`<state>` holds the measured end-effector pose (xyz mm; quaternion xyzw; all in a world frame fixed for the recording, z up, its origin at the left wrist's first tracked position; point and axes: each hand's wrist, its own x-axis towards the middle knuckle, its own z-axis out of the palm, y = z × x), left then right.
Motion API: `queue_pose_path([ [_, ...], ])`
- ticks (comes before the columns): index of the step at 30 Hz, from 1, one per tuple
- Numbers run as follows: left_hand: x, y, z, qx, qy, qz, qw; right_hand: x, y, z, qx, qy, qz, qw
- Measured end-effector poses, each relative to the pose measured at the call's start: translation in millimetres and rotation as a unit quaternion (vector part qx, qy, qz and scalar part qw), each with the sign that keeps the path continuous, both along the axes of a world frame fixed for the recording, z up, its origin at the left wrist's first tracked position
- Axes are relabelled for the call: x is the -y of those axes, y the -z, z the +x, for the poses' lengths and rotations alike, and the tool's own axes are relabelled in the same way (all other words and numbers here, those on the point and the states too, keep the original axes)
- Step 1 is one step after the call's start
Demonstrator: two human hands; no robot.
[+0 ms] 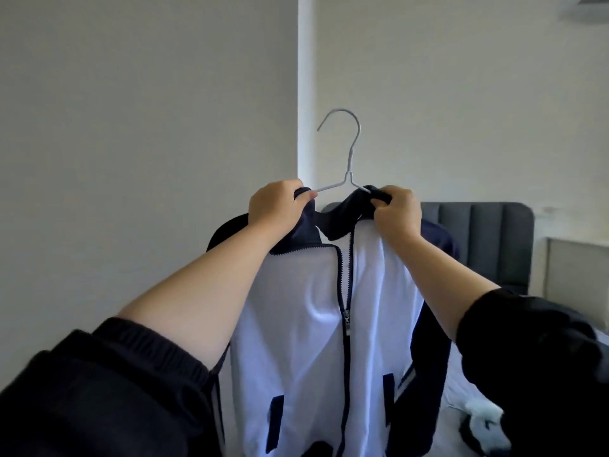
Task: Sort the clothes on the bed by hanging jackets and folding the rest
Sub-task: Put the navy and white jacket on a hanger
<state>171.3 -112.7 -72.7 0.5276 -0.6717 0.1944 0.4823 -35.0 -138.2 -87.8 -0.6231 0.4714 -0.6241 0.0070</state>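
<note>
We hold the white-and-navy zip jacket (296, 324) up on a wire hanger (350, 153), in front of the grey headboard (487, 239). Our left hand (273, 207) pinches one collar end; our right hand (398, 211) has its fingers (400, 194) curled round the other.

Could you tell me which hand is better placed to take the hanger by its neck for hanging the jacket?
Probably the right hand: its fingers grip the collar just beside the neck of the hanger, while the left hand grips the collar farther out along the wire and could bear the jacket.
</note>
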Motion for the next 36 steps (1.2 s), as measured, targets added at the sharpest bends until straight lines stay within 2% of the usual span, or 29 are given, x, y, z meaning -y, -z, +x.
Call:
queue_pose_path([
  [7,-15,-35,-95,-0.026,0.069,-0.049,0.996,-48,-49,-94,-0.009,0.083,-0.023,0.996],
  [12,14,-1,-134,-0.028,0.093,-0.001,0.995,-26,-28,-133,-0.026,0.112,0.031,0.993],
  [18,96,109,-154,-0.044,0.109,0.144,0.982,53,85,-159,-0.052,0.115,0.156,0.980],
  [22,153,191,-163,-0.041,0.111,0.252,0.960,112,170,-169,-0.067,0.117,0.249,0.959],
  [25,187,254,-158,-0.033,0.131,0.344,0.929,149,233,-167,-0.073,0.116,0.316,0.939],
  [29,219,340,-142,0.003,0.176,0.465,0.868,183,319,-162,-0.094,0.104,0.386,0.912],
  [32,234,390,-132,0.023,0.169,0.476,0.863,206,371,-154,-0.120,0.094,0.416,0.897],
  [36,265,432,-136,-0.044,0.125,0.415,0.900,236,415,-147,-0.146,0.185,0.397,0.887],
])
